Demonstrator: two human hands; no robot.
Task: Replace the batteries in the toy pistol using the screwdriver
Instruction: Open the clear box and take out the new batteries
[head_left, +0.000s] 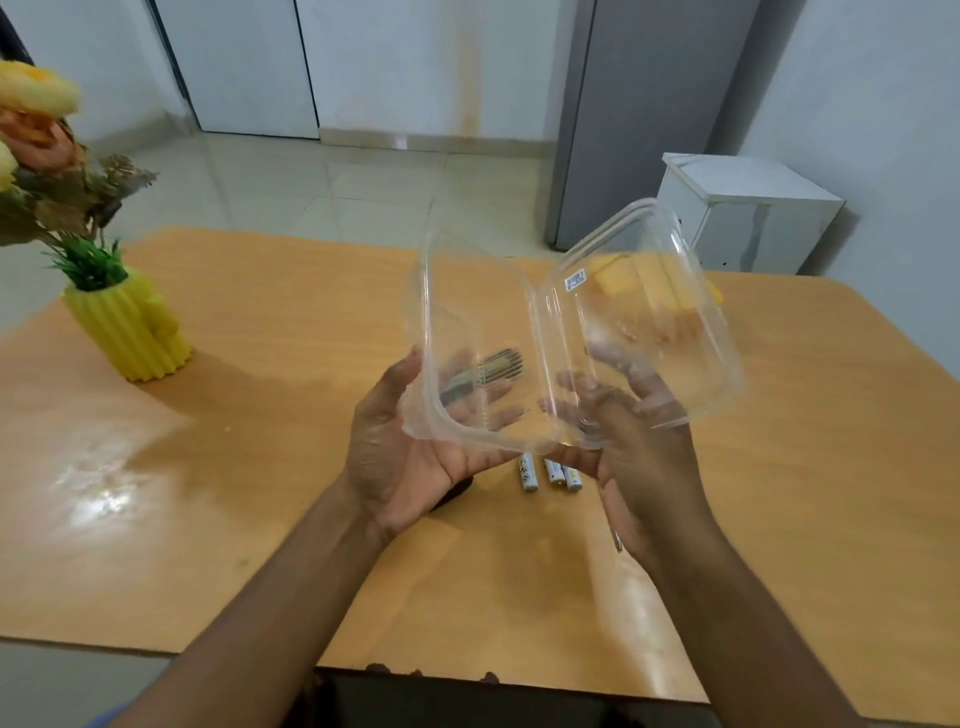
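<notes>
- From the camera on my head, both my hands are up in the middle of the frame, over a wooden table (260, 312).
- My left hand (410, 457) holds a clear plastic box (467, 332) at its lower left edge. My thumb lies on the near side and my fingers curl behind the plastic.
- My right hand (634, 441) holds the clear lid (649, 312) from below. My fingers show through the plastic.
- The box and lid meet in the middle like an open book. A small white sticker (575, 281) is on the lid.
- Three white batteries (550, 472) lie side by side on the table, just under my hands, in the lower middle of the frame.
- Through the box I see a dark and tan ribbed thing (493, 370) on the table. It is blurry, so I cannot tell what it is.
- Through the lid, in the upper right part, I see something yellow (639, 283) on the table. I cannot tell what it is either.
- A yellow ribbed vase (130, 332) with flowers (36, 124) stands on the table at the left of the frame.
- A white bin (743, 213) stands on the floor past the table, upper right.
</notes>
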